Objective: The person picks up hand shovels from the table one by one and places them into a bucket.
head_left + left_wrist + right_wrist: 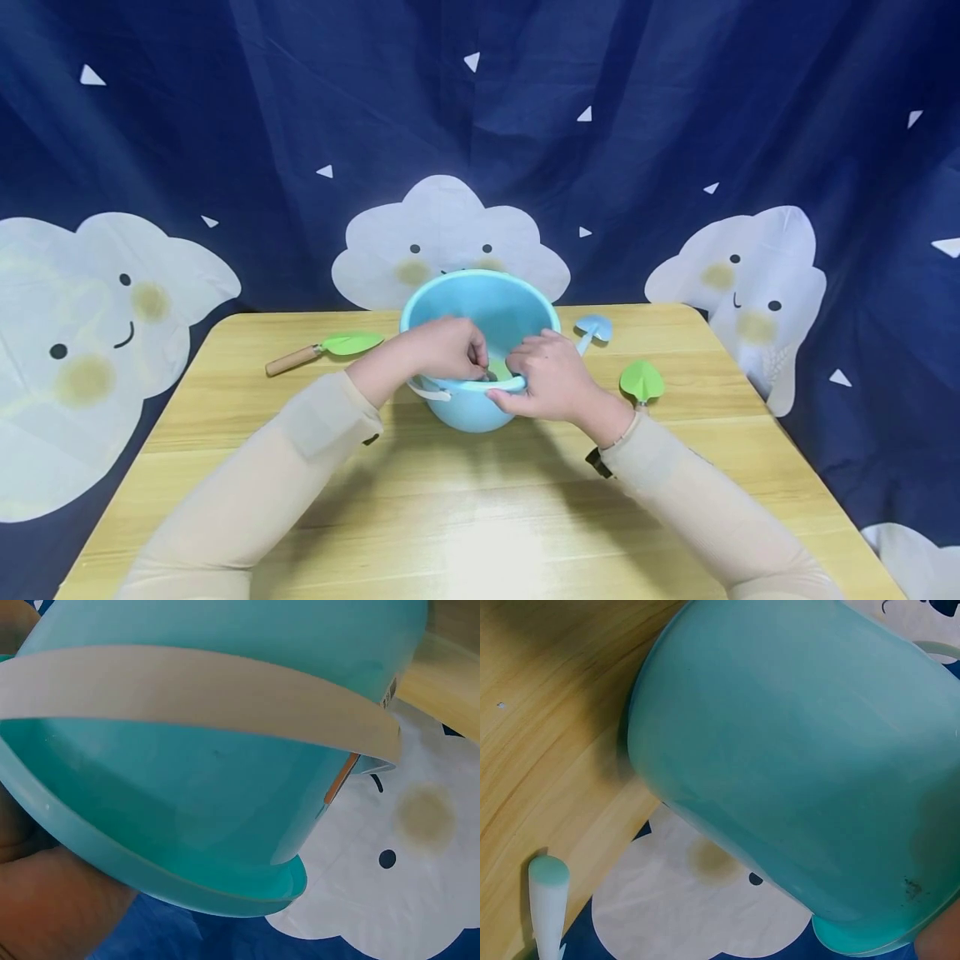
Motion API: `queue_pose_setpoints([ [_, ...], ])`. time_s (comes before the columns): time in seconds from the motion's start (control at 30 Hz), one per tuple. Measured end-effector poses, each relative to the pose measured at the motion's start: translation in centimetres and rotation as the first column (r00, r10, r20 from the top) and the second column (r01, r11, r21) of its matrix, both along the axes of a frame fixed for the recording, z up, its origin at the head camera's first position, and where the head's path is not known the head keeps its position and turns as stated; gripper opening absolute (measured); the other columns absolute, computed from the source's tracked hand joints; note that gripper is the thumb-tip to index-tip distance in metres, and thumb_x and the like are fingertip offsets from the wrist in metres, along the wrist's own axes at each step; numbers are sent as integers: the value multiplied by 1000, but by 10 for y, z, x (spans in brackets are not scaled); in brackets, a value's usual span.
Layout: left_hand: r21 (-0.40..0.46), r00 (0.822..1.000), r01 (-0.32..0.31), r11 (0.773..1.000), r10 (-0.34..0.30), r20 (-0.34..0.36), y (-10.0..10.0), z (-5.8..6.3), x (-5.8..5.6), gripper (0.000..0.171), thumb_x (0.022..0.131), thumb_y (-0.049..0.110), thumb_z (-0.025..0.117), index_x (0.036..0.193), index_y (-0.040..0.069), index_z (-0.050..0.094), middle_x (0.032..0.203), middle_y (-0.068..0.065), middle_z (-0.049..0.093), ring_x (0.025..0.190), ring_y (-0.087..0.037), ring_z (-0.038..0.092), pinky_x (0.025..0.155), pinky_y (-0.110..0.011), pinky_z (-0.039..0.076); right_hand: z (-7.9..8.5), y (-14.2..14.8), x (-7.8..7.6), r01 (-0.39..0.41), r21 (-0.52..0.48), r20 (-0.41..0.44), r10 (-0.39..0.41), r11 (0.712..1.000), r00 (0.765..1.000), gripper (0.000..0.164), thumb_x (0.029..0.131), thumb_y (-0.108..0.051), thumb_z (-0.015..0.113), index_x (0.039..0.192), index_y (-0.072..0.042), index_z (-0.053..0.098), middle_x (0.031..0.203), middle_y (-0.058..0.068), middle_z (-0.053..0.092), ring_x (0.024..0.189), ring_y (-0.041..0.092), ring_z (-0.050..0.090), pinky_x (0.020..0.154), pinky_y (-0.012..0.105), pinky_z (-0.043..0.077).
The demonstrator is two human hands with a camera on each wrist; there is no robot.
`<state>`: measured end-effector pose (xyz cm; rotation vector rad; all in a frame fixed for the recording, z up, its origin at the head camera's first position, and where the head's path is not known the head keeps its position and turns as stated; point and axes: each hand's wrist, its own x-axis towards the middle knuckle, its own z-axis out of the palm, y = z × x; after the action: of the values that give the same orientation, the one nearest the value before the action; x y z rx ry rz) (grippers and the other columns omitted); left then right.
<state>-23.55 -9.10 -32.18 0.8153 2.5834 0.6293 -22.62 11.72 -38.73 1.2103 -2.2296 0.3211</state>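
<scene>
Your right sleeve (686, 483) part-covers a green shovel (642, 382); the item (491, 377) at your left hand (453, 348) is too small to tell.

The place is looking like a curtained-off nook: a navy curtain (525, 142) bearing smiling clouds (450, 221) and white triangles (472, 61) is hanging behind and beside a wood-grain bench (420, 500), hiding the kind of room.

Over the head feed I see a light wood-grain table (408, 517) with rounded far corners. A light-blue bucket (474, 412) sits toward its far edge. Left of that I make out a wooden-handled green trowel (351, 343); to the right, a small blue shovel (596, 327) and, nearer the camera, a green spade (642, 382).
</scene>
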Motion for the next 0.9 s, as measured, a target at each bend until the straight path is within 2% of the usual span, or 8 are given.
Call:
queue_pose_setpoints([
  [0.17, 3, 997, 45, 999, -45, 55, 0, 1, -2, 4, 90, 19, 75, 90, 15, 77, 87, 7, 72, 86, -9, 66, 81, -27, 53, 0, 0, 0, 2, -1, 6, -2, 1000, 1000, 64, 93, -73, 25, 57, -21, 29, 53, -9, 28, 50, 12, 24, 54, 29, 22],
  [0.63, -9, 988, 113, 994, -111, 110, -2, 2, -9, 5, 90, 14, 75, 93, 14, 79, 91, 7, 74, 93, -8, 66, 86, -27, 52, 1, 0, 1, 8, 13, 6, -8, 1000, 1000, 64, 94, -73, 24, 57, -21, 30, 53, -9, 29, 49, 13, 26, 53, 30, 22],
  [0.9, -24, 985, 119, 993, -115, 129, -3, 5, -7, 8, 91, 14, 73, 95, 15, 80, 93, 7, 74, 95, -8, 66, 87, -26, 52, 1, 0, 1, 10, 17, 2, -10, 1000, 1000, 63, 93, -73, 25, 57, -21, 30, 53, -9, 29, 49, 12, 25, 53, 29, 22],
])
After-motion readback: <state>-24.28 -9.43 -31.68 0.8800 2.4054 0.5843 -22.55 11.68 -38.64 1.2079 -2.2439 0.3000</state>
